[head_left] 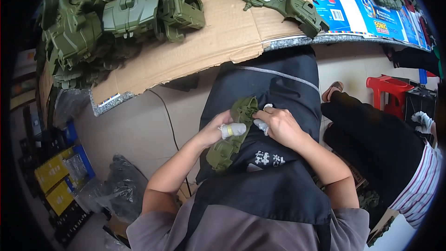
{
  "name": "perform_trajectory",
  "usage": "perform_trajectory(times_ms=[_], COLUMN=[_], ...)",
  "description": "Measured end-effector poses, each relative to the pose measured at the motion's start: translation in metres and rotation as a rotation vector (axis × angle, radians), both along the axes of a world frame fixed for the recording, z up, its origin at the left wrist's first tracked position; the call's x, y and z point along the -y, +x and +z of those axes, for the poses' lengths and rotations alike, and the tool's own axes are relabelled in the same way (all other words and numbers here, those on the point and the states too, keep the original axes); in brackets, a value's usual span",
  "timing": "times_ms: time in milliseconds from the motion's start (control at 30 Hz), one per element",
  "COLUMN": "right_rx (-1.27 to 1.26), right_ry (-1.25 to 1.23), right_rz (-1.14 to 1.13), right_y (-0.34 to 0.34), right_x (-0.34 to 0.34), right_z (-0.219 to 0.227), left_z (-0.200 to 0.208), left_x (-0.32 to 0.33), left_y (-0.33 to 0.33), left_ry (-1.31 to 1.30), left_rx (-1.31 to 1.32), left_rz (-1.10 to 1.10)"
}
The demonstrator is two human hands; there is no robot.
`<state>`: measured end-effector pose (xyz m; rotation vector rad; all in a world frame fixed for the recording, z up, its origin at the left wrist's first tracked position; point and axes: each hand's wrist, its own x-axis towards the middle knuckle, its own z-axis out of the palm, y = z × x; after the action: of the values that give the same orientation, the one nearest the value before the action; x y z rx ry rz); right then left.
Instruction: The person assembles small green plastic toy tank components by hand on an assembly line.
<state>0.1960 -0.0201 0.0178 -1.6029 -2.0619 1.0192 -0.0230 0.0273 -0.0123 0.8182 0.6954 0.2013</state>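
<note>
Over my lap, on a black apron [297,181], I hold a long olive-green moulded plastic part [222,152], which looks like a toy vehicle piece. It lies slanted, its upper end tipped away to the right. My left hand [214,129] is closed round its left side, with a pale covered thumb across the top. Against the upper right edge press the closed fingers of my right hand [282,124], also with covered fingertips. What sits between those right fingers is hidden.
Ahead stands a cardboard-covered table [209,42] with a heap of green plastic parts [130,9] at left and a single long green part [278,2] at right. Blue printed sheets [371,11] lie beyond it. At right are another person's dark-clothed legs [367,135] and a red stool [388,88].
</note>
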Motion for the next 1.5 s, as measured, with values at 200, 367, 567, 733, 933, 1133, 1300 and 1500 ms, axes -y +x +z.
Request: perform_trajectory(times_ms=[200,367,567,733,933,1133,1300,1500], right_rx=[-0.093,-0.310,-0.030,-0.196,0.240,-0.137,-0.188,-0.161], right_ry=[0.005,-0.054,-0.053,0.104,0.443,0.651,0.180,-0.058], right_rz=[0.158,0.028,0.149,-0.546,-0.878,-0.601,0.144,0.389], right_y=[0.008,0.009,0.016,0.121,0.292,0.227,0.042,-0.010], right_x=[-0.004,-0.003,-0.018,-0.106,-0.239,-0.160,-0.018,0.019], right_z=[-0.012,-0.040,0.003,0.108,0.015,0.066,0.066,0.044], left_z=[-0.019,-0.012,-0.013,0.003,-0.006,0.007,0.026,0.017], left_x=[0.005,-0.002,-0.007,-0.011,0.012,0.030,0.027,0.031], left_y=[-0.007,0.002,0.004,-0.004,0.009,0.007,0.010,0.022], left_ry=[0.089,0.063,-0.136,-0.290,-0.374,-0.454,-0.362,-0.331], left_rx=[-0.015,-0.018,0.041,0.236,0.112,0.147,-0.145,-0.009], left_rz=[-0.053,-0.001,0.066,0.330,0.387,0.382,0.435,0.523])
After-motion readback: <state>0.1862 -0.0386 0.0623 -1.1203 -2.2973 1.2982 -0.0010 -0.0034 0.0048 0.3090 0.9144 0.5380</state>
